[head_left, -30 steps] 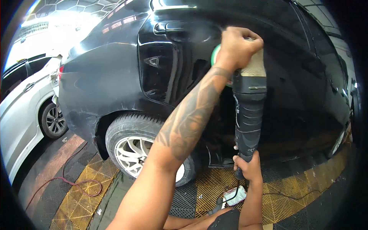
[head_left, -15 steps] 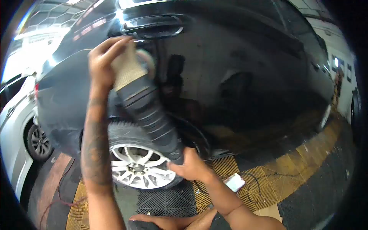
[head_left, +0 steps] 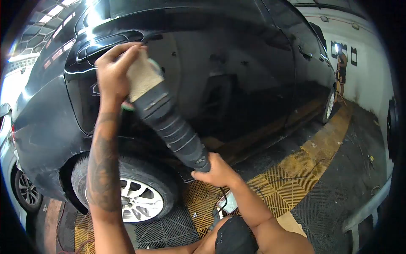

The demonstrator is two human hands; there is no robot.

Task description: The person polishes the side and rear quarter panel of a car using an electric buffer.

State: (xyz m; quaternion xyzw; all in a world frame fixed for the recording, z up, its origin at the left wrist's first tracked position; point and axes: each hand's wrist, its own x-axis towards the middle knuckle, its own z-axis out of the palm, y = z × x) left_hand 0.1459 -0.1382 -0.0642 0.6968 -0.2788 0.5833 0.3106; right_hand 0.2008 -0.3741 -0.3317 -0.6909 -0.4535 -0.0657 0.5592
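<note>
A black corded car polisher (head_left: 175, 133) slants across the middle of the head view, with beige tape around its head. My left hand (head_left: 113, 70) grips the taped head from above, fingers curled over it. Lower right, my right hand (head_left: 218, 170) is wrapped around the rear end of the body. Behind the head a thin, coloured edge of the pad (head_left: 127, 106) shows; the rest of the pad is hidden. The polisher's head is at the glossy side panel of a black car (head_left: 237, 106), though contact cannot be made out.
The car's rear wheel (head_left: 141, 201) is below my left forearm. A dark cord (head_left: 292, 178) runs over yellow and black floor tiles (head_left: 315, 152). Another person (head_left: 341, 65) stands by the far wall. A light-coloured car (head_left: 8, 161) is at the left edge, and cardboard (head_left: 291, 223) lies near me.
My view has turned right, so the car sits further left in it. The polisher, in both hands, has moved right along the panel relative to the door handle.
</note>
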